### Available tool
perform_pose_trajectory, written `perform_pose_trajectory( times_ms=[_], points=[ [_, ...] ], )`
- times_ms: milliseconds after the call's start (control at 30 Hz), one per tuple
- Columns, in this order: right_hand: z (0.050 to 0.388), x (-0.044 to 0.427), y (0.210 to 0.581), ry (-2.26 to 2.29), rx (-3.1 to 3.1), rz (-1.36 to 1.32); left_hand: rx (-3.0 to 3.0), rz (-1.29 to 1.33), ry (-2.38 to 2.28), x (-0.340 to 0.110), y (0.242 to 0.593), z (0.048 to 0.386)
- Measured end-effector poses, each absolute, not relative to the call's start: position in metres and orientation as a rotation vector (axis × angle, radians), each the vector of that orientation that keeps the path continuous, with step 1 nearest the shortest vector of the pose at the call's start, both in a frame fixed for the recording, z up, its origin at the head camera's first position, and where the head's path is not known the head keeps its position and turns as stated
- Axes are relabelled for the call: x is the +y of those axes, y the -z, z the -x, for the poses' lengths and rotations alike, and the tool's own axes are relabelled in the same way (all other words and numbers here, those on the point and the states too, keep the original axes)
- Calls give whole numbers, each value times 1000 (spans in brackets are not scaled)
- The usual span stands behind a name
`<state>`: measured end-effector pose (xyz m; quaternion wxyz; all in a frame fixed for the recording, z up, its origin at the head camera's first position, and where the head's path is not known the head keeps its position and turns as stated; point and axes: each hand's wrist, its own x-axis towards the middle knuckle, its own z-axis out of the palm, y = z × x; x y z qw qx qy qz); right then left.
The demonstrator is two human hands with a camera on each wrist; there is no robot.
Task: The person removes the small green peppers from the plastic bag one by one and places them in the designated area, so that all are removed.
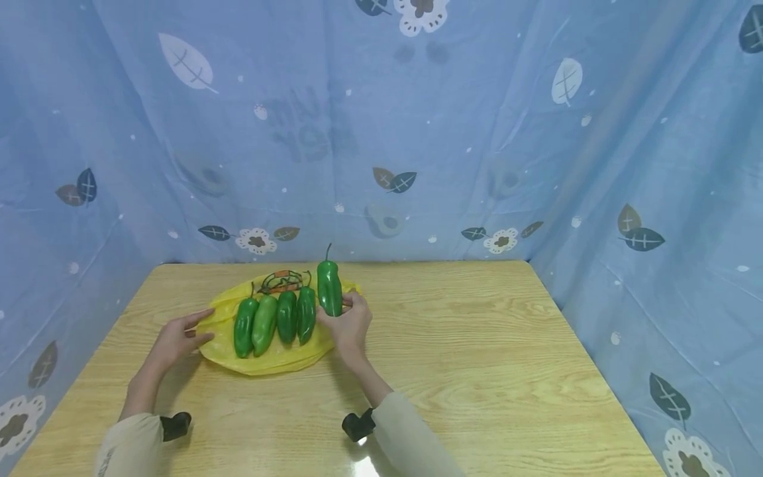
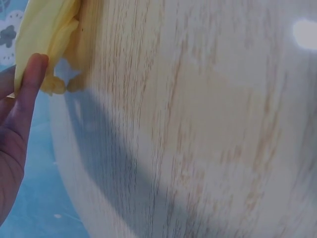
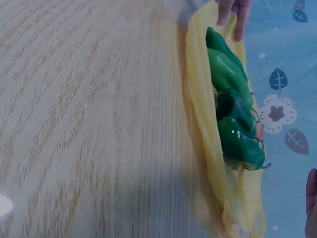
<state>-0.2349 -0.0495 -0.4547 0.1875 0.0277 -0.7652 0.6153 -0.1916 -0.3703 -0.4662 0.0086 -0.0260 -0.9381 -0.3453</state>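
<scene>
My right hand (image 1: 348, 326) holds a long green pepper (image 1: 329, 286) by its lower end, stem upward, over the right side of a yellow plastic bag (image 1: 277, 364). Several more green peppers (image 1: 264, 326) lie side by side on the bag, stems pointing away. At the bag's left edge, my left hand (image 1: 177, 336) pinches the yellow plastic, as the left wrist view shows with a finger (image 2: 33, 77) over the rim. In the right wrist view only a sliver of the right hand (image 3: 311, 206) appears, and its pepper is out of sight.
Beneath everything is a wood-grain table (image 1: 477, 358). A blue patterned curtain (image 1: 441, 132) hangs behind it and on both sides. Dark printing (image 1: 283, 281) shows on the bag behind the peppers. Each wrist carries a black camera (image 1: 357, 425).
</scene>
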Motion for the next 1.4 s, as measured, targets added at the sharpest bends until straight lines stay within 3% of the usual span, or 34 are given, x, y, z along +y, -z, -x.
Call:
perform_pose_trajectory(
  times_ms=[700, 1400],
  points=[
    [239, -8, 439, -1691, -2060, -85, -2898, 119, 1081, -371, 464, 189],
    [236, 35, 466, -1682, -2042, 92, -2890, 118, 1086, -372, 472, 187]
  ],
)
